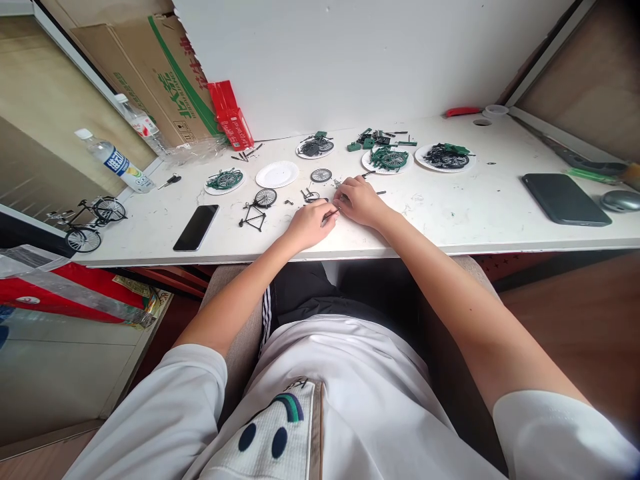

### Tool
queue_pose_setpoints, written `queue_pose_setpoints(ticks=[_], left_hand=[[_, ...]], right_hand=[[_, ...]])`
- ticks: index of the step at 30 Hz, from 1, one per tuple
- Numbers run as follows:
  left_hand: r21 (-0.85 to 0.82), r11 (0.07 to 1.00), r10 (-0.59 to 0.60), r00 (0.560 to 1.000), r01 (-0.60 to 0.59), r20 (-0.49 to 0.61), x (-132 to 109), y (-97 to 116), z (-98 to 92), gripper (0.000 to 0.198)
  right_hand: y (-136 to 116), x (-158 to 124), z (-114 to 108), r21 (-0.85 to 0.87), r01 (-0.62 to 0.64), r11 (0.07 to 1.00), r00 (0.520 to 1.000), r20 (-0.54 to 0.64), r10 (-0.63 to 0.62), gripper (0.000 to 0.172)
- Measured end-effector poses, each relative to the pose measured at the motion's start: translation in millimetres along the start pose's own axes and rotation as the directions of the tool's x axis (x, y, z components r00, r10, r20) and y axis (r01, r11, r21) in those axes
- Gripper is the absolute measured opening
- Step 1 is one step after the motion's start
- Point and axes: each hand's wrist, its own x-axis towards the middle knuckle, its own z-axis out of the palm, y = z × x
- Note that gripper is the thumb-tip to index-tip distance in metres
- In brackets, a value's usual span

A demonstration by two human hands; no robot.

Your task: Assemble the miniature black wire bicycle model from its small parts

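Near the table's front edge, my left hand [313,223] is closed around a thin black plastic part [329,215]. My right hand [359,199] meets it, its fingertips pinched together at the end of that part; what they grip is too small and partly hidden. Just beyond the hands lie a small black bicycle piece [311,196] and a loose spoked wheel [321,175]. To the left are a black toy bicycle frame [253,218] and another wheel [265,197]. A tiny black piece [289,202] sits between them and my left hand.
Paper plates hold green [225,180] and black [447,157] bicycle parts; one white plate [277,175] is bare. An assembled toy bicycle [93,223], a phone [197,227] and a bottle [116,162] stand or lie left. A dark case [565,199] and mouse [621,201] are right.
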Motion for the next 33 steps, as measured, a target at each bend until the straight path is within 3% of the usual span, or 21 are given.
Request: queue_pose_setpoints(ticks=[33], left_hand=[[0.004, 1.0, 0.015, 1.0, -0.015, -0.023, 0.1, -4.9, 4.2, 0.013]], right_hand=[[0.8, -0.8, 1.2, 0.0, 0.024, 1.0, 0.999, -0.026, -0.024, 0.026]])
